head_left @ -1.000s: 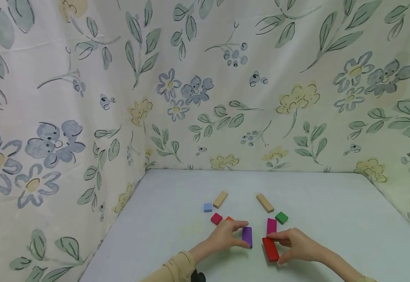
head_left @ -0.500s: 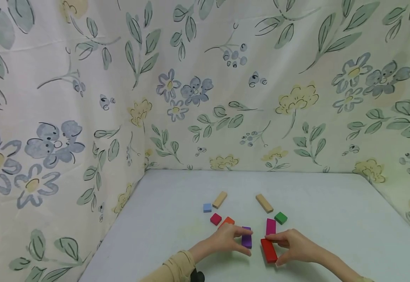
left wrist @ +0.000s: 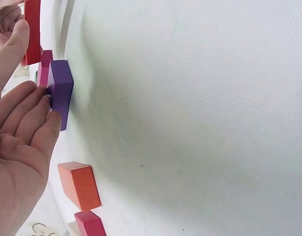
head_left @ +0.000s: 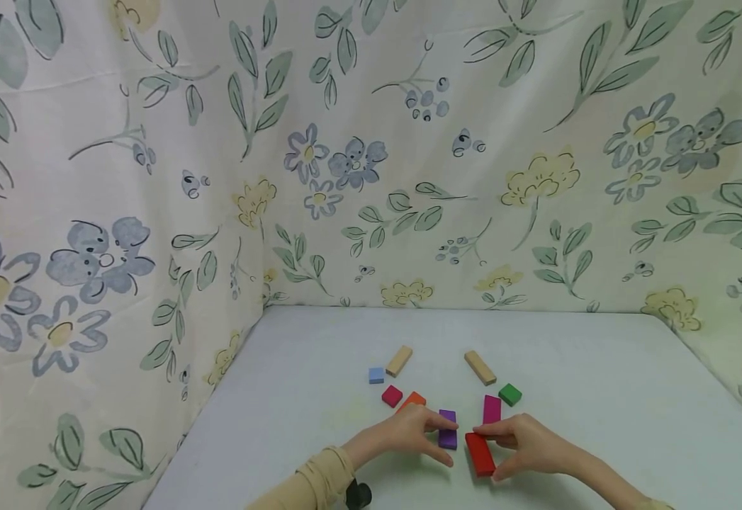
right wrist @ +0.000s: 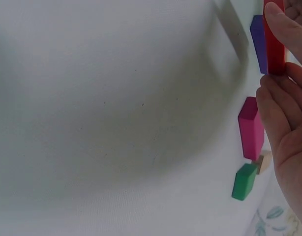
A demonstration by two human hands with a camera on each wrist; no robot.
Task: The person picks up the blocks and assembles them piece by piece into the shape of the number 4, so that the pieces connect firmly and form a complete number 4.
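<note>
My right hand [head_left: 526, 445] pinches a red rectangular block [head_left: 480, 455] by its two ends, thumb at the near end and fingers at the far one. In the right wrist view the red block [right wrist: 275, 42] is raised off the table, and a purple block [right wrist: 258, 42] shows partly behind it. My left hand [head_left: 409, 433] reaches over beside the purple block [head_left: 447, 440], thumb spread from the relaxed fingers, gripping nothing. Its fingertips seem close to that block in the left wrist view; whether they touch I cannot tell. A magenta block [head_left: 492, 409] lies beyond the red one.
Behind the left hand lie an orange block [head_left: 414, 399], a crimson cube [head_left: 392, 396] and a light blue cube [head_left: 375, 375]. Two wooden blocks, left [head_left: 399, 360] and right [head_left: 480, 367], rest farther back. A green block [head_left: 509, 394] is at right. Patterned fabric surrounds the white table [head_left: 575, 361].
The red block has shifted left with my right hand, closer to the purple block. My left fingers have drawn back from the purple block's far end, uncovering more of the orange block.
</note>
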